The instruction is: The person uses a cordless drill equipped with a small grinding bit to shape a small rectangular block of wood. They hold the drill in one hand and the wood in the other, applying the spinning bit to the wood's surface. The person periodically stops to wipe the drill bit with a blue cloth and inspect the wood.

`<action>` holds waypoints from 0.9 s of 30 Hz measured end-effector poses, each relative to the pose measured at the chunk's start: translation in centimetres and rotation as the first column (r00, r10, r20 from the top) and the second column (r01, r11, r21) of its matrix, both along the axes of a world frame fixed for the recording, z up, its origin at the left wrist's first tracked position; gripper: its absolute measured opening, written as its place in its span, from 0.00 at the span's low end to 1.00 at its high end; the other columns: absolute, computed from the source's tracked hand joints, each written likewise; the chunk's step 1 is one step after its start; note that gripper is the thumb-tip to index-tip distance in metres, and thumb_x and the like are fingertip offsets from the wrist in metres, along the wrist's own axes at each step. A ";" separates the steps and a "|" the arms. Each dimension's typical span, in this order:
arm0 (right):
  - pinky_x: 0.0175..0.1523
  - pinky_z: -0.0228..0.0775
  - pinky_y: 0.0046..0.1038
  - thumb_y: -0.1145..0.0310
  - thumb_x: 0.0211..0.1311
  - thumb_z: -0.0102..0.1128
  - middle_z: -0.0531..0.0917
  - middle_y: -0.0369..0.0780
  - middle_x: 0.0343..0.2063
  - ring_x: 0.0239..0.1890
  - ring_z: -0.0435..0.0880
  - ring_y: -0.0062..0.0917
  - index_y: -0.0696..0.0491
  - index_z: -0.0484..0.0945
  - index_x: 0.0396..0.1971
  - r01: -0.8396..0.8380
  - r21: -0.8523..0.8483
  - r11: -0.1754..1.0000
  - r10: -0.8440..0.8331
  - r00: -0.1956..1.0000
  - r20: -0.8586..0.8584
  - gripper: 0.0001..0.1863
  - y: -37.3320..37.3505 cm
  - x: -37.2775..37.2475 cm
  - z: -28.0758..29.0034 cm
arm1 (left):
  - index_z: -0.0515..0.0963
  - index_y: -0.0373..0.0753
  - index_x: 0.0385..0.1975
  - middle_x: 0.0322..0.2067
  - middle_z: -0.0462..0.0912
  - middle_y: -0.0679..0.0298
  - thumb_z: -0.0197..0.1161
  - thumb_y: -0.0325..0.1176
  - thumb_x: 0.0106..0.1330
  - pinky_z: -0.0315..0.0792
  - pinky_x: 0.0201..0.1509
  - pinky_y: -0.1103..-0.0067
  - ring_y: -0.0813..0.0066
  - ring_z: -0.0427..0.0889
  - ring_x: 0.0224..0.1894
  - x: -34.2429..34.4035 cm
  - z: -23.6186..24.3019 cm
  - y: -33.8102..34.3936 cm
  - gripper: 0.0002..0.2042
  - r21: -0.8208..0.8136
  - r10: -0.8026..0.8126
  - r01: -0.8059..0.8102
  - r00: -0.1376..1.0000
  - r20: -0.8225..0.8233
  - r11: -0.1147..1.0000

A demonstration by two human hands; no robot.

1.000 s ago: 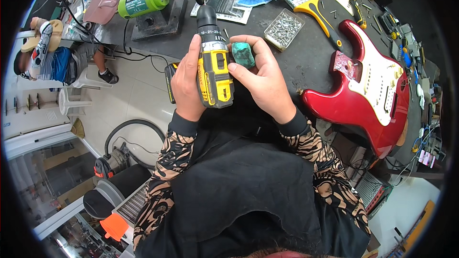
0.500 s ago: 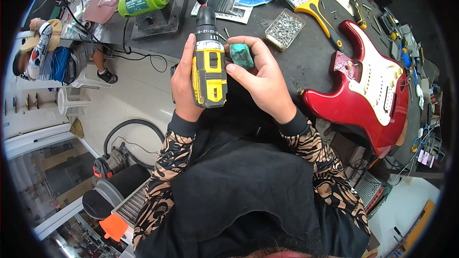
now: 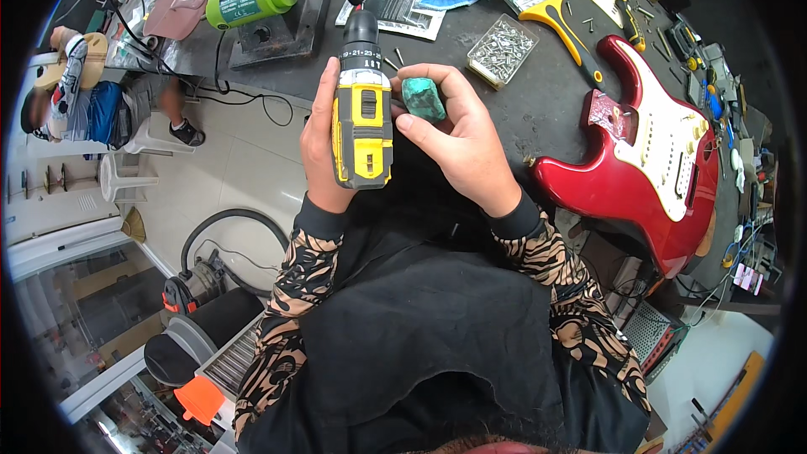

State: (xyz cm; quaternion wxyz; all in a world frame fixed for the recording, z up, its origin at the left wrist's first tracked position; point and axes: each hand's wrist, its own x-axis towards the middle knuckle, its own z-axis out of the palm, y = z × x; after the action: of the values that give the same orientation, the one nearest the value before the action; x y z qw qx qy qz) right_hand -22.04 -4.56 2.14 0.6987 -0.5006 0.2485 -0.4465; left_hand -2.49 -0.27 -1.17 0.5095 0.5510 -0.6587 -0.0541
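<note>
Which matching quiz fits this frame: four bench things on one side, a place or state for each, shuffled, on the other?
Things:
1. yellow and black cordless drill
2. small teal green block
3. red electric guitar body with white pickguard
4. clear plastic box of silver screws

Places or states:
A. lying flat on the dark bench, on the person's right
B. pinched in the right hand
C. gripped in the left hand, chuck pointing away
D. on the bench beside a yellow-handled brush

Pairs: 1-C, 2-B, 3-A, 4-D
</note>
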 end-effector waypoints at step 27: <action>0.61 0.76 0.45 0.76 0.59 0.67 0.82 0.45 0.48 0.57 0.79 0.44 0.58 0.81 0.56 -0.171 -0.888 0.426 -0.816 0.351 -0.459 0.22 -2.8 0.9 2.4 | 0.69 0.29 0.72 0.42 0.82 0.53 0.67 0.41 0.76 0.73 0.27 0.78 0.76 0.77 0.25 6.2 -2.9 4.6 0.31 -0.476 -0.323 0.591 -0.352 -0.879 0.651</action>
State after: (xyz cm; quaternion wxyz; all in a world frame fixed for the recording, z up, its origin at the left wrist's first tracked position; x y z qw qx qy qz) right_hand -21.17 -7.32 4.54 -0.0082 -0.8393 0.4339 -0.3274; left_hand 3.73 4.29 -4.10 0.6830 0.0505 -0.2251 -0.6930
